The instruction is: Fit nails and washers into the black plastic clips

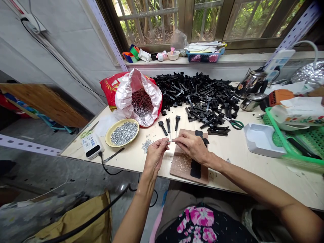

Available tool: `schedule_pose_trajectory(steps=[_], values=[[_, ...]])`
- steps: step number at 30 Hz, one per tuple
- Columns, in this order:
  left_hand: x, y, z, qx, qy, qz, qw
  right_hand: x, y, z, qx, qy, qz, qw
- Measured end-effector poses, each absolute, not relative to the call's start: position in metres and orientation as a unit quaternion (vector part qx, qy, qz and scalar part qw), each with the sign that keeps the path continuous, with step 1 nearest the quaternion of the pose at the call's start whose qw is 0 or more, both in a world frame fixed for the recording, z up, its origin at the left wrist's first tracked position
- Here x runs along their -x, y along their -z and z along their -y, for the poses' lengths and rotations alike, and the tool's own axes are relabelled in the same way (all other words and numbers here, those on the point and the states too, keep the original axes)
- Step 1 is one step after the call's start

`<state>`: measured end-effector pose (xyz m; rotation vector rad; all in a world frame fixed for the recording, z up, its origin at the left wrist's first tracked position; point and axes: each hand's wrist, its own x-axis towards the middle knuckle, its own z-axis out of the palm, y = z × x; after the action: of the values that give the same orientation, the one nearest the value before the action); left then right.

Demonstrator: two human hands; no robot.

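Note:
My left hand (157, 152) and my right hand (193, 145) meet above the table's front half, fingertips pinched. Between them runs a short, thin metal rod (171, 140), with each hand closed on one end. Whether a small part sits in the left fingertips is too small to tell. Just beyond lie three black plastic pieces (177, 122), at least two with thin metal shafts pointing toward me. Beneath my right hand is a brown board (181, 165) with black pads (195, 168) along its right side. Left of my left hand is a small pile of metal nuts (146, 146).
A yellow bowl (108, 136) of small metal parts stands left, before an open bag (124, 91) of reddish rods. Many black plastic parts (197, 91) are heaped behind. Scissors (236, 124), a white tray (264, 143) and a green basket (278, 135) lie right.

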<state>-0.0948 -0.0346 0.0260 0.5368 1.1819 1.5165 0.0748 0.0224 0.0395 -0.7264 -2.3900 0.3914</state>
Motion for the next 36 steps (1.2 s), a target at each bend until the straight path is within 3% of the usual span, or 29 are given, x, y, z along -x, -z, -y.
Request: schedule_pose_trajectory(steps=[11,22,29,36], values=[[0.087,-0.022,0.038,-0.35,-0.597,-0.579,0.431,-0.073,-0.041,-0.013,0.318,0.04,0.903,0.287],[0.083,-0.018,0.035,-0.369,-0.573,-0.598,0.421,-0.079,-0.035,-0.013,0.329,0.01,0.912,0.244],[0.08,-0.02,0.033,-0.383,-0.559,-0.599,0.426,-0.087,-0.027,-0.02,0.326,-0.139,0.902,0.245],[0.076,-0.023,0.031,-0.384,-0.546,-0.594,0.449,-0.09,-0.024,-0.019,0.337,-0.112,0.903,0.241]])
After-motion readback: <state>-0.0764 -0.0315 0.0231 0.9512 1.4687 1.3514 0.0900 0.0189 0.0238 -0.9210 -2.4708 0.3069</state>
